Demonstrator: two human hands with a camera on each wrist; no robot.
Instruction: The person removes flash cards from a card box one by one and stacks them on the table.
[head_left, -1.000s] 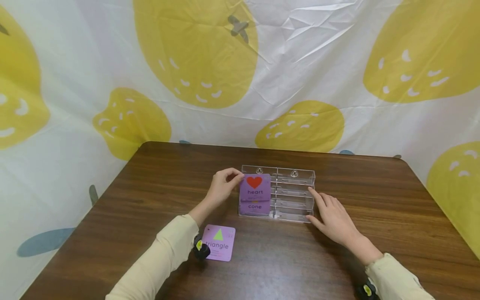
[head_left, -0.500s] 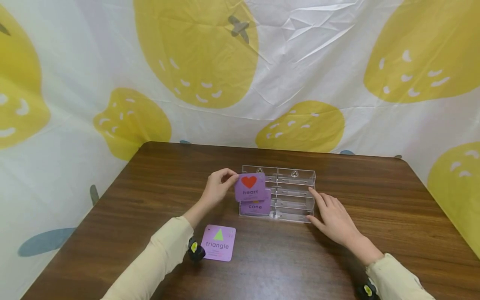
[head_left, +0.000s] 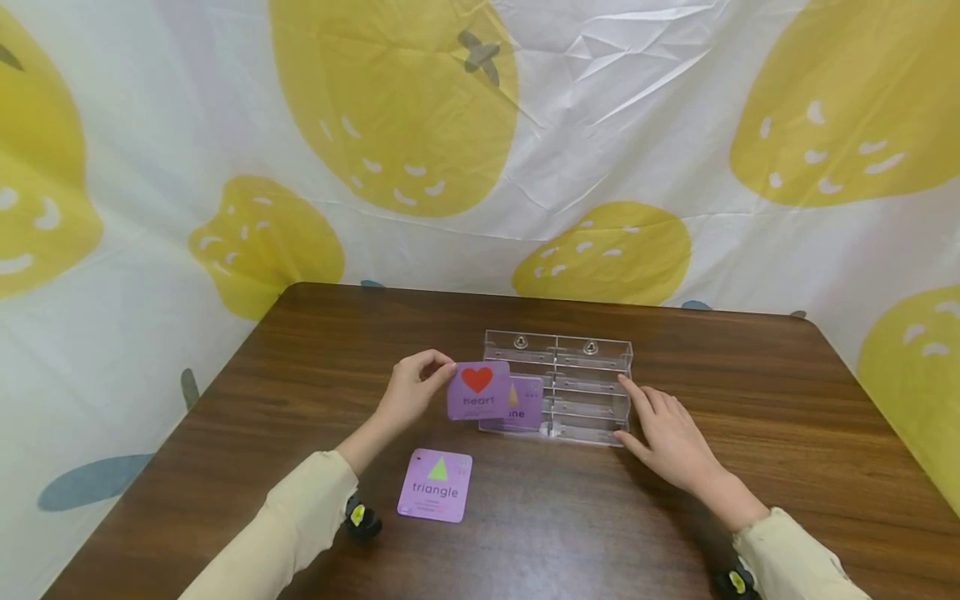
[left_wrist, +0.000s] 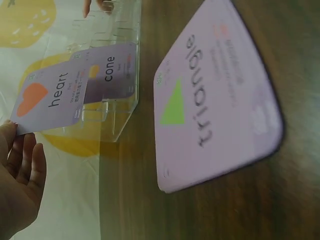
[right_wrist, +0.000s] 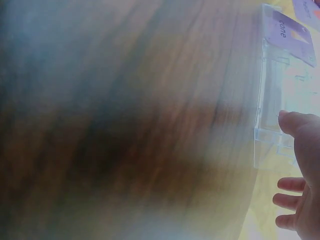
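Note:
My left hand (head_left: 411, 392) pinches a purple heart card (head_left: 477, 400) at its upper left corner. The card is held up in front of the clear acrylic rack (head_left: 588, 408) and overlaps a purple cone card (head_left: 527, 408) in the head view. That cone card stands in the lowest left slot of the rack. My right hand (head_left: 671, 437) has its fingers spread, with thumb and index fingertips at the rack's right edge. In the left wrist view the cone card (left_wrist: 111, 75) shows whole lettering behind the heart card (left_wrist: 52, 97).
A purple triangle card (head_left: 435, 486) lies face up on the brown wooden table (head_left: 570, 517), in front of the rack and to its left. Behind the table hangs a white cloth (head_left: 420, 250) printed with yellow lemons.
My left hand has drawn the heart card away from the rack's left column, leftward and down, uncovering more of the cone card. My right hand has stayed in place.

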